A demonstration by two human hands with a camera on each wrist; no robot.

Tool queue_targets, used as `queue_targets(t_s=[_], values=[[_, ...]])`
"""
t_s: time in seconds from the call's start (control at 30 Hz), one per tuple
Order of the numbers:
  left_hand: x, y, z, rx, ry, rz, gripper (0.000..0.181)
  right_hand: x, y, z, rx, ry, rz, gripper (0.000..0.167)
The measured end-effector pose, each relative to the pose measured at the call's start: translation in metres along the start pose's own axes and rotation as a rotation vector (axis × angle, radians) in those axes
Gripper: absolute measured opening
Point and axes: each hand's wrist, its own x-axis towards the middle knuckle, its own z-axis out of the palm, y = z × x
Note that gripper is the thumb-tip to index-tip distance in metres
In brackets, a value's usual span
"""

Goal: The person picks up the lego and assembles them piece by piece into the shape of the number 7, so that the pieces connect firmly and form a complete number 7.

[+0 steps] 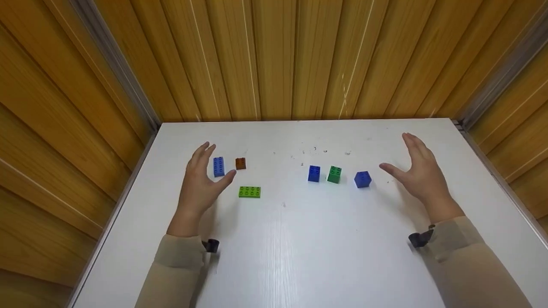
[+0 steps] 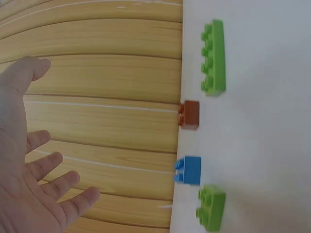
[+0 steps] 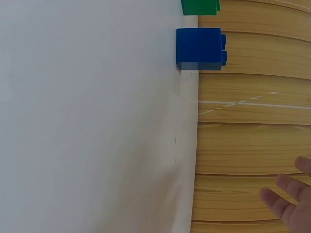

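My left hand (image 1: 198, 186) hangs above the table with fingers and thumb spread, holding nothing. Beside it lie a light blue brick (image 1: 218, 167), a small brown brick (image 1: 240, 163) and a flat lime brick (image 1: 249, 192). The left wrist view shows a further green brick (image 2: 211, 208) past the blue one (image 2: 191, 170); the head view does not show it. My right hand (image 1: 421, 177) is raised, spread and empty, right of a blue block (image 1: 362, 179). Left of that block are a green brick (image 1: 334, 174) and a dark blue brick (image 1: 314, 173).
The white table (image 1: 282, 239) ends at a wood-panelled wall (image 1: 274, 60), with similar panels left and right. Small dark marks dot the tabletop near the far middle. A small black device (image 1: 212, 245) sits at the left wrist, another (image 1: 418, 240) at the right.
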Motion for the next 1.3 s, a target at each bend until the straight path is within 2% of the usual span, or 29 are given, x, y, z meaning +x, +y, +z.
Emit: queue_targets(t_s=[0.23, 0.4, 0.5, 0.63, 0.83, 1.1, 1.3], values=[[-0.006, 0.032, 0.012, -0.167, 0.042, 0.118, 0.082, 0.0, -0.01, 0.008, 0.054, 0.065, -0.004, 0.114], [-0.001, 0.058, 0.031, -0.296, 0.063, 0.211, 0.076, -0.002, -0.015, 0.01, 0.081, 0.104, -0.007, 0.113], [0.002, 0.074, 0.041, -0.357, 0.05, 0.234, 0.074, -0.004, -0.018, 0.012, 0.105, 0.117, -0.005, 0.112], [0.005, 0.091, 0.05, -0.411, 0.041, 0.212, 0.07, -0.007, -0.019, 0.017, 0.151, 0.134, -0.009, 0.107], [0.009, 0.105, 0.063, -0.501, 0.037, 0.151, 0.061, -0.007, -0.021, 0.028, 0.281, 0.177, -0.05, 0.086], [0.018, 0.113, 0.089, -0.588, -0.028, 0.098, 0.061, -0.006, -0.017, 0.036, 0.387, 0.145, -0.074, 0.076], [0.023, 0.116, 0.109, -0.6, -0.102, 0.044, 0.061, -0.008, -0.008, 0.043, 0.427, 0.12, -0.063, 0.074]])
